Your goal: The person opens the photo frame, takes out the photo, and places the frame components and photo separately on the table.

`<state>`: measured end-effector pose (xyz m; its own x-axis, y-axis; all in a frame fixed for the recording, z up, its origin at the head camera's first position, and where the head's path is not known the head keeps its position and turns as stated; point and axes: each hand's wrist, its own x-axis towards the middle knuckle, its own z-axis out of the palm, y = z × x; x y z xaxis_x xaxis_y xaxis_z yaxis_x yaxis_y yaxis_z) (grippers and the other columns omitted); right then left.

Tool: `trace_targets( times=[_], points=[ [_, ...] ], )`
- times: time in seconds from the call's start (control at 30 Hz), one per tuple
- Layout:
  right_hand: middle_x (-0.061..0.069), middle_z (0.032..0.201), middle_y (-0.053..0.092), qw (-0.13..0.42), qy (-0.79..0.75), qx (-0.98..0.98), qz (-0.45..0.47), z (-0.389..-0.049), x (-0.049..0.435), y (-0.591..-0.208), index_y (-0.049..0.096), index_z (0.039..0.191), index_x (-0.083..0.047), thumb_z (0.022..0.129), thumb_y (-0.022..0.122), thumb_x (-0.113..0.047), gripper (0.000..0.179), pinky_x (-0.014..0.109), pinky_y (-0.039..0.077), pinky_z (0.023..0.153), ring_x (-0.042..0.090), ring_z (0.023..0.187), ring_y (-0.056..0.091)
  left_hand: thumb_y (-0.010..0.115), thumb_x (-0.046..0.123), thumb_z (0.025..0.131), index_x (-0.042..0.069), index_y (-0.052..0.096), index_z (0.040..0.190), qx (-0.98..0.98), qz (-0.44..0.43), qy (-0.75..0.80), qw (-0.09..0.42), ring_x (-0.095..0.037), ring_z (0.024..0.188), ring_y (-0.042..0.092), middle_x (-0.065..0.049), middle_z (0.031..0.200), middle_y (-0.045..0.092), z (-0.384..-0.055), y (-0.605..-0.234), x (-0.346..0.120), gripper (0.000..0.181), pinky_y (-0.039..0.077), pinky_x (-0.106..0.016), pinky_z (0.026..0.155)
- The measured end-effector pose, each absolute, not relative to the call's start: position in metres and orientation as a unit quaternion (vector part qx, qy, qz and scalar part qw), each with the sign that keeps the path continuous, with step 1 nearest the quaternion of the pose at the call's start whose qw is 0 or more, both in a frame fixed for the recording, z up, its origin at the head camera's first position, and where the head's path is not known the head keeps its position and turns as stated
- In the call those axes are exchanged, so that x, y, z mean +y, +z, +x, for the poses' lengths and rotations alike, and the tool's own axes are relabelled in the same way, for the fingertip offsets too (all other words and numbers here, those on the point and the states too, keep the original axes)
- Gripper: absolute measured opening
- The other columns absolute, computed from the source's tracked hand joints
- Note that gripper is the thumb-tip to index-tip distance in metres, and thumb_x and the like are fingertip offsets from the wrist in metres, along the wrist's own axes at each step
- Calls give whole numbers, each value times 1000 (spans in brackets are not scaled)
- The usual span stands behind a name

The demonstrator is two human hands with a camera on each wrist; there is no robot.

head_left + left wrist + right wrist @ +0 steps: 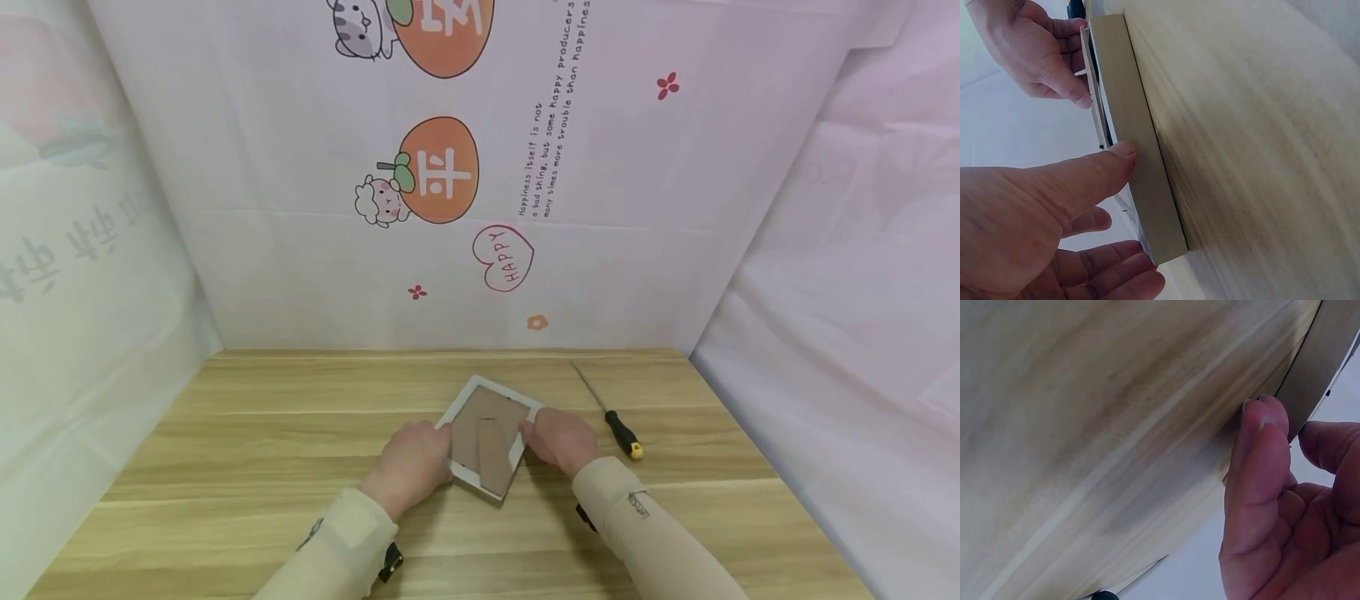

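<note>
A picture frame (pixel 491 402) with a pale rim and brown backing lies back side up on the wooden table, turned at an angle. Its stand leg (pixel 492 458) points toward me and, in the left wrist view, tilts a little off the backing. My left hand (pixel 412 465) grips the frame's left side; the left wrist view shows the thumb (pixel 1100 169) against the side edge and the fingers by a corner. At the right corner my right hand (pixel 562 435) pinches the frame between thumb and fingers (pixel 1257 462).
To the right of the frame lies a screwdriver (pixel 622 435) with a black and yellow handle, its shaft pointing away. White printed cloth (pixel 300 250) hangs behind the wooden table (pixel 247 433) and along both sides.
</note>
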<state>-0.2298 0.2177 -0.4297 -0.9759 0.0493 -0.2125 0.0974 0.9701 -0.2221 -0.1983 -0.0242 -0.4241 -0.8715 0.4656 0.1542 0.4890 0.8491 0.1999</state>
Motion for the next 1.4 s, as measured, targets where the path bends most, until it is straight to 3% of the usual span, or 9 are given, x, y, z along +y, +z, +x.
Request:
trace_targets(
  times=[0.6, 0.7, 0.93, 1.2, 1.4],
  points=[
    [2, 61, 51, 96, -131, 986, 42, -240, 215, -433, 53, 67, -12, 110, 45, -40, 52, 29, 37, 48, 16, 53, 44, 93, 22, 73, 6, 68, 81, -960, -259, -85, 66, -20, 66, 60, -4, 70, 62, -193, -425, -20, 30, 56, -36, 64],
    [3, 62, 51, 93, -132, 986, 39, -241, 215, -434, 53, 67, -12, 110, 45, -40, 52, 29, 38, 48, 16, 54, 45, 93, 23, 74, 7, 68, 77, -961, -260, -81, 57, -19, 67, 60, -2, 70, 63, -192, -425, -19, 29, 56, -36, 67],
    [4, 65, 52, 82, -131, 988, 22, -240, 212, -433, 56, 70, -12, 109, 47, -37, 48, 31, 41, 49, 18, 56, 49, 91, 28, 77, 10, 66, 73, -960, -258, -104, 26, -12, 62, 53, 2, 68, 60, -190, -425, -17, 31, 53, -30, 61],
    [4, 65, 52, 90, -136, 987, 17, -240, 211, -433, 55, 71, -12, 110, 43, -32, 45, 32, 40, 50, 19, 57, 48, 89, 34, 80, 7, 67, 80, -963, -241, -116, -4, -14, 65, 55, 0, 72, 61, -192, -428, -12, 35, 56, -32, 66],
    [7, 75, 59, 97, -145, 984, 26, -240, 209, -433, 64, 89, -7, 109, 44, -34, 39, 35, 46, 58, 23, 67, 56, 90, 31, 80, 6, 67, 79, -964, -234, -125, -8, -12, 64, 54, 0, 72, 61, -191, -428, -9, 33, 54, -30, 63]
  ],
)
